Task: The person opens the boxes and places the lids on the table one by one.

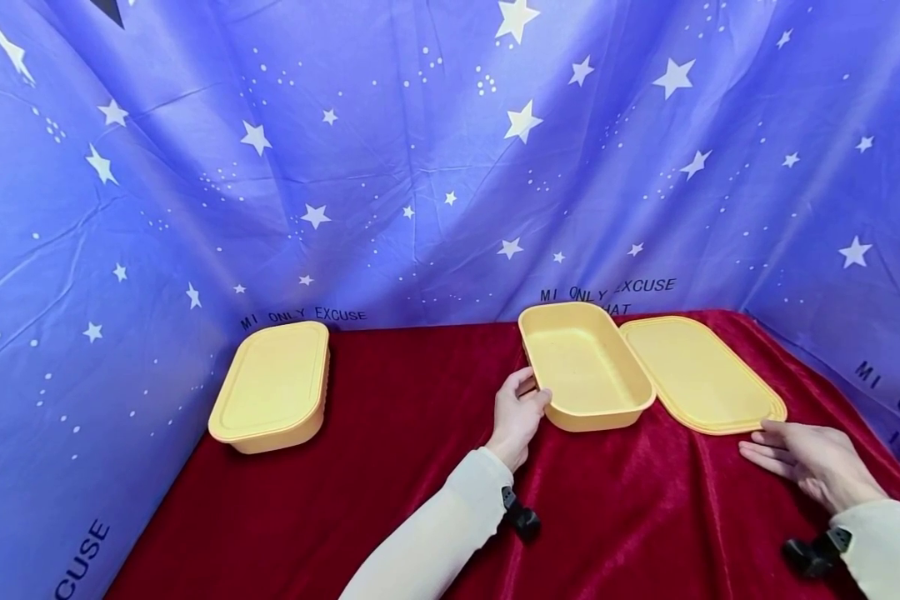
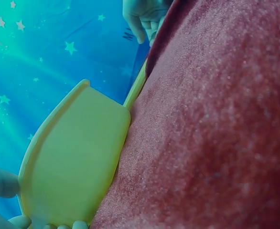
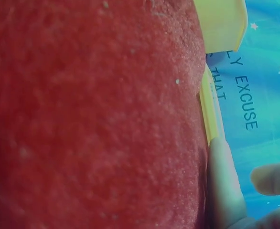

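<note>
A yellow rectangular food container [image 1: 588, 367] with its top uncovered sits on the red cloth, its hollow inside showing. My left hand [image 1: 518, 417] grips its near left side, thumb at the rim and fingers against the outer wall; in the left wrist view the thumb [image 2: 2, 182] lies on the rim. Flat to the right of the container is its matching yellow lid [image 1: 705, 375]. My right hand [image 1: 817, 460] is at the lid's near right corner with fingers extended. One finger [image 3: 222, 176] touches the lid's edge in the right wrist view, the thumb held apart.
Another yellow food container [image 1: 273, 383], with a lid on it, stands at the left of the table. Dark red velvet cloth [image 1: 412, 392] covers the table, with folds near the front. A blue star-printed curtain [image 1: 390, 167] closes off the back and sides.
</note>
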`<state>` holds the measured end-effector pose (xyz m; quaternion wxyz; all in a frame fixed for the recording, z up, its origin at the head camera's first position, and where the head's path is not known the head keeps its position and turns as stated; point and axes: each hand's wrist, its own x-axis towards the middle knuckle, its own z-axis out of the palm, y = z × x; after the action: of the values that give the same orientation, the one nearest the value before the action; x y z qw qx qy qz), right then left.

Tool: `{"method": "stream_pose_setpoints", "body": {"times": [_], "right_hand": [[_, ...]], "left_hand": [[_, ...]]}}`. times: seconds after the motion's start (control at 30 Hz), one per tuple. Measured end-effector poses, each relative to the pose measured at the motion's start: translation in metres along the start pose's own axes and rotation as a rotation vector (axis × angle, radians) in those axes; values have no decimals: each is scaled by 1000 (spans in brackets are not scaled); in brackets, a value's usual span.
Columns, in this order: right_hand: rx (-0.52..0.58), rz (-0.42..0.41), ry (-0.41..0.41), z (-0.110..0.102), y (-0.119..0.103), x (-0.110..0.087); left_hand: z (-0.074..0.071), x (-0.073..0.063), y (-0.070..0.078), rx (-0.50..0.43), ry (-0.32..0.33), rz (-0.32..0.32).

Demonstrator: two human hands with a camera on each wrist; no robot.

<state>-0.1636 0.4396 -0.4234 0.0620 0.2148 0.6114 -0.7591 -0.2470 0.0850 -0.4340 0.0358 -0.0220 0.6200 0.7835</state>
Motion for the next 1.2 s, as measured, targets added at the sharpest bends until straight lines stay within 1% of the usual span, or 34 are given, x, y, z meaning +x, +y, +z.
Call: {"method": "stream_pose_setpoints", "body": {"times": [0.13, 0.23, 0.4, 0.47, 0.57, 0.7, 0.77, 0.9, 0.97, 1.1, 1.2], "right_hand": [[-5, -31, -10, 5, 1, -2], [-5, -53, -1, 10, 2, -4], [-20, -69, 4, 19, 1, -8], [-39, -89, -2, 23, 1, -8], [-54, -153, -9, 30, 3, -8], [-118, -238, 0, 40, 6, -7], [-171, -273, 3, 45, 6, -7], [-254, -320, 13, 53, 5, -8], [-277, -340, 19, 57, 4, -8], [-423, -411, 64, 67, 3, -8], [-495, -457, 96, 74, 1, -8]], "left_hand": [[-1, 0, 0, 4, -3, 2], [-1, 0, 1, 6, -4, 8], [-1, -1, 4, 20, -8, 5], [-3, 0, 5, 29, -9, 6], [-5, 1, 6, 47, -10, 11], [-10, 2, 7, 101, -18, 34], [-13, 2, 9, 127, -24, 49], [-19, 1, 12, 162, -44, 72], [-23, 1, 14, 182, -52, 83], [-32, 2, 16, 224, -67, 108], [-38, 2, 19, 253, -76, 119]]}}
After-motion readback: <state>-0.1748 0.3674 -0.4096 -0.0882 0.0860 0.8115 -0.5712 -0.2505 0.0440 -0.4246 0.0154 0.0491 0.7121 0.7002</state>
